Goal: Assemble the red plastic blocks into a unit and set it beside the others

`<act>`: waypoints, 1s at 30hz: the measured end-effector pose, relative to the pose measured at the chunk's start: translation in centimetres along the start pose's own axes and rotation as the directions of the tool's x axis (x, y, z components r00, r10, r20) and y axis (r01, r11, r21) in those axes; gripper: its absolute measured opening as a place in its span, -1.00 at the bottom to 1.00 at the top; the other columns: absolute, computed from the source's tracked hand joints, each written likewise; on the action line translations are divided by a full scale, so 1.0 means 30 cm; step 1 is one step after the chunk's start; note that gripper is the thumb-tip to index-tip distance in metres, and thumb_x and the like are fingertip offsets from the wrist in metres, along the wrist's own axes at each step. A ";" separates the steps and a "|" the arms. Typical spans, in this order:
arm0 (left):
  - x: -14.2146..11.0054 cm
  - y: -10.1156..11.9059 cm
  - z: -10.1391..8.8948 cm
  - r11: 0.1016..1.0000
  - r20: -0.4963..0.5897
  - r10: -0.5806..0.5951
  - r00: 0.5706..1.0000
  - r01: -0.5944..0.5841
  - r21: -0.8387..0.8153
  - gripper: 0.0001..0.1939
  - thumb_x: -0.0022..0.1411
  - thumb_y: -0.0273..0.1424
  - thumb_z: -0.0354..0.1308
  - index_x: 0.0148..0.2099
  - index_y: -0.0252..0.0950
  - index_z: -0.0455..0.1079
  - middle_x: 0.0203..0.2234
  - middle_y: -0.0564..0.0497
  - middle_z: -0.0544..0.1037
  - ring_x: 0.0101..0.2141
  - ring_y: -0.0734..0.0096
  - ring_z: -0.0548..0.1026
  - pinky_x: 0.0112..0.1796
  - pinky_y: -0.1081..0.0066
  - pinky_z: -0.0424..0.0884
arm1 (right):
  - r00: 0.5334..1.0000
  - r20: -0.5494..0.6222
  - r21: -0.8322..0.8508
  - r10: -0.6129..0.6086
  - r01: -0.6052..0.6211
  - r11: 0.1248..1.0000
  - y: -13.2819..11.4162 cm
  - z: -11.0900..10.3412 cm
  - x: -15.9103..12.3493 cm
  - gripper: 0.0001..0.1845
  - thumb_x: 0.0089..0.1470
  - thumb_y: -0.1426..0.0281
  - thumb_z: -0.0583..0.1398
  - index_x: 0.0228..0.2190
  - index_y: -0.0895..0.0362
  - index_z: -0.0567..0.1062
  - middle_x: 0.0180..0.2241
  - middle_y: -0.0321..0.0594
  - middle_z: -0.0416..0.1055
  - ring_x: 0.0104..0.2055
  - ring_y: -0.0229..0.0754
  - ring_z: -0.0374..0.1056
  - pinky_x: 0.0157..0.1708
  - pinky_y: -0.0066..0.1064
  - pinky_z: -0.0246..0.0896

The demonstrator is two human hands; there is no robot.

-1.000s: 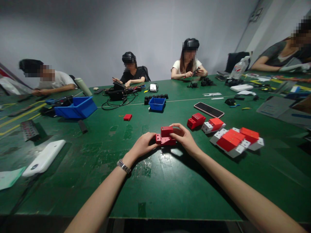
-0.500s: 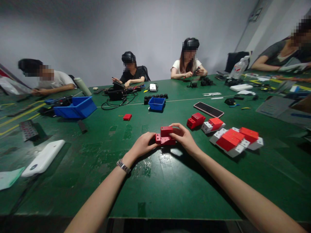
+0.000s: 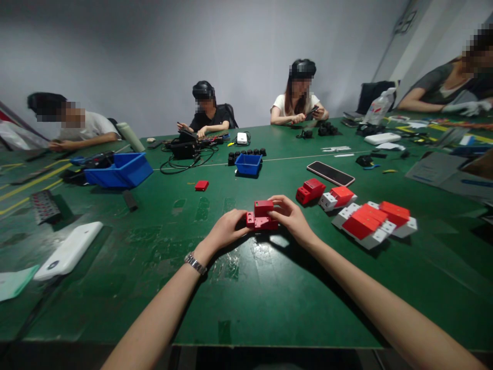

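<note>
A small red block part (image 3: 262,215) rests on the green table (image 3: 246,303) between my two hands. My left hand (image 3: 226,229), with a watch on its wrist, has its fingers curled against the part's left side. From the right, my right hand (image 3: 291,217) grips the same part, fingers bent over its top edge. Just right of my right hand lie another red block (image 3: 310,190), a red-and-white block (image 3: 337,198) and a cluster of red-and-white blocks (image 3: 373,223).
A phone (image 3: 330,173) lies beyond the blocks. A small blue bin (image 3: 248,164) with black parts behind it, a loose red piece (image 3: 201,185), a large blue bin (image 3: 118,169) and a white device (image 3: 68,251) stand to the left. Several people sit around the table.
</note>
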State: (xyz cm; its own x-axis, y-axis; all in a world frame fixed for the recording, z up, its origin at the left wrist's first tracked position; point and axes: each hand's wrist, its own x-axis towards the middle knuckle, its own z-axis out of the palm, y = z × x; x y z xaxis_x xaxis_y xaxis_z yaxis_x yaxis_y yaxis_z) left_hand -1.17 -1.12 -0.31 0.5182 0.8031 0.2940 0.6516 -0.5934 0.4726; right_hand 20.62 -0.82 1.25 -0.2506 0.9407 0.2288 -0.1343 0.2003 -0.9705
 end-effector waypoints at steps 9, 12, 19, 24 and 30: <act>0.001 0.004 -0.001 1.000 -0.001 0.000 1.000 0.000 0.010 -0.64 0.19 -0.21 0.08 -0.03 -0.29 0.28 -0.18 -0.09 0.46 -0.20 0.27 0.41 -0.17 0.28 0.33 | 1.000 -0.004 -0.011 -0.005 0.005 1.000 -0.007 0.006 -0.002 -0.71 -0.12 0.36 0.26 -0.27 0.08 0.39 -0.22 -0.24 0.42 -0.15 -0.16 0.37 -0.13 -0.29 0.26; 0.001 0.005 -0.001 1.000 -0.002 0.001 1.000 -0.001 0.008 -0.64 0.18 -0.21 0.09 -0.03 -0.29 0.28 -0.18 -0.09 0.46 -0.20 0.27 0.41 -0.18 0.28 0.34 | 1.000 -0.001 -0.020 -0.009 0.009 1.000 -0.003 0.005 -0.002 -0.72 -0.10 0.37 0.25 -0.27 0.08 0.38 -0.22 -0.24 0.41 -0.15 -0.17 0.37 -0.14 -0.30 0.26; 0.001 0.003 0.001 1.000 -0.005 0.003 1.000 -0.003 0.001 -0.64 0.18 -0.21 0.09 -0.03 -0.29 0.29 -0.19 -0.09 0.47 -0.21 0.28 0.42 -0.19 0.28 0.34 | 0.999 -0.003 -0.039 -0.036 0.036 0.999 0.010 -0.002 0.004 -0.71 -0.10 0.36 0.25 -0.26 0.07 0.37 -0.22 -0.25 0.40 -0.15 -0.16 0.36 -0.15 -0.31 0.26; 0.000 -0.001 0.002 1.000 -0.005 -0.001 1.000 0.001 0.001 -0.64 0.18 -0.21 0.09 -0.03 -0.29 0.29 -0.20 -0.09 0.47 -0.22 0.28 0.42 -0.20 0.27 0.35 | 0.999 0.005 -0.036 -0.039 0.040 0.999 0.011 -0.006 0.001 -0.71 -0.07 0.34 0.24 -0.24 0.06 0.35 -0.21 -0.24 0.40 -0.15 -0.16 0.36 -0.19 -0.33 0.28; 0.000 0.003 0.000 1.000 -0.016 -0.005 1.000 0.005 -0.003 -0.63 0.18 -0.19 0.09 -0.04 -0.30 0.30 -0.22 -0.09 0.47 -0.22 0.28 0.42 -0.20 0.27 0.35 | 0.999 -0.017 -0.030 -0.046 0.045 0.999 0.006 -0.008 0.001 -0.70 -0.08 0.34 0.25 -0.25 0.06 0.35 -0.22 -0.25 0.40 -0.15 -0.16 0.37 -0.22 -0.35 0.29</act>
State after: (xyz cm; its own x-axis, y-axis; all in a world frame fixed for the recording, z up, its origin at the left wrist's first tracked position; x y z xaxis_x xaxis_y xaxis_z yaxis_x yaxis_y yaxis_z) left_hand -1.12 -1.19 -0.25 0.5056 0.8071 0.3049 0.6529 -0.5889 0.4763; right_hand 20.81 -0.70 1.07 -0.2281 0.9350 0.2715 -0.1166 0.2506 -0.9610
